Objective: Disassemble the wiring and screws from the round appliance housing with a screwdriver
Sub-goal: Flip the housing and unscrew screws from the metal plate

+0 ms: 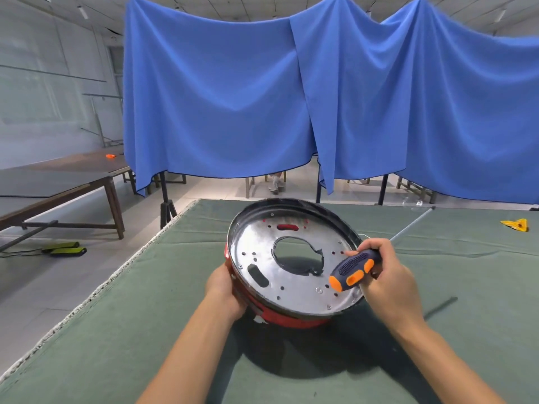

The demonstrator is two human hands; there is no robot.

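Note:
The round appliance housing [291,287] is a red shell with a shiny metal plate facing me, tilted up off the green table. The plate has a large ragged hole in its middle, a dark oval slot and several small screw holes. My left hand [223,290] grips the housing's left rim from below. My right hand [388,275] holds a screwdriver [354,271] with a dark blue and orange handle, over the plate's right side. The handle's butt points toward me; its long metal shaft runs away to the upper right. No wiring shows.
The green felt table [145,330] has its left edge close by, with floor beyond. A yellow-orange triangular object [516,225] lies at the far right. Blue cloth [262,97] hangs behind the table. Wooden tables [73,182] stand to the left.

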